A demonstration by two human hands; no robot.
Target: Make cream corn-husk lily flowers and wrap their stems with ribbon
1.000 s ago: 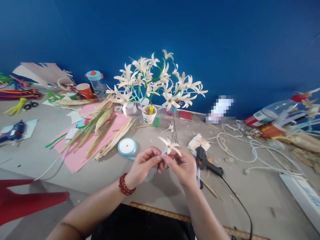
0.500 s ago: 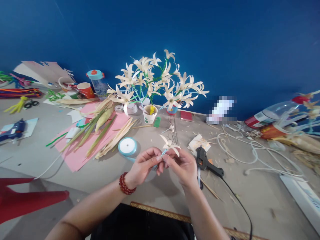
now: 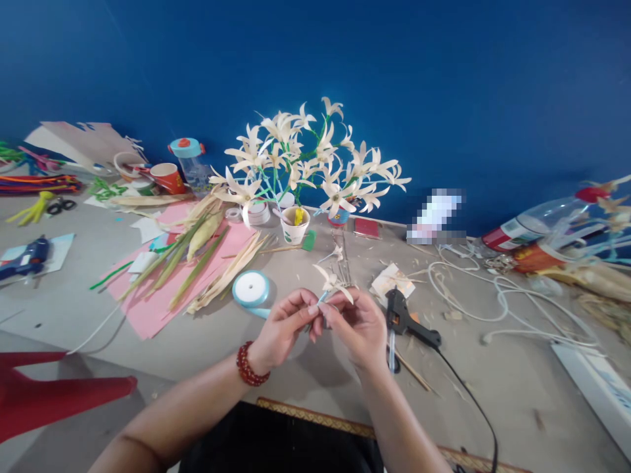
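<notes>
A small cream paper flower [image 3: 331, 282] on a thin stem wrapped in light blue ribbon sits between my two hands above the grey floor. My left hand [image 3: 282, 326], with a red bead bracelet at the wrist, pinches the ribbon-wrapped stem. My right hand [image 3: 359, 326] pinches the stem just under the petals. A roll of light blue ribbon [image 3: 251, 289] lies to the left, its loose end running toward my hands.
A black glue gun [image 3: 407, 320] with its cord lies right of my hands. A bouquet of cream flowers [image 3: 305, 157] stands in cups by the blue wall. Corn husks on pink paper [image 3: 162, 289], white cords [image 3: 493, 289], a lying plastic bottle [image 3: 537, 223], a blue glue gun [image 3: 24, 259] surround.
The flower has turned slightly between my fingers, its petals tilting; both hands stay almost in place, fingers shifting along the stem.
</notes>
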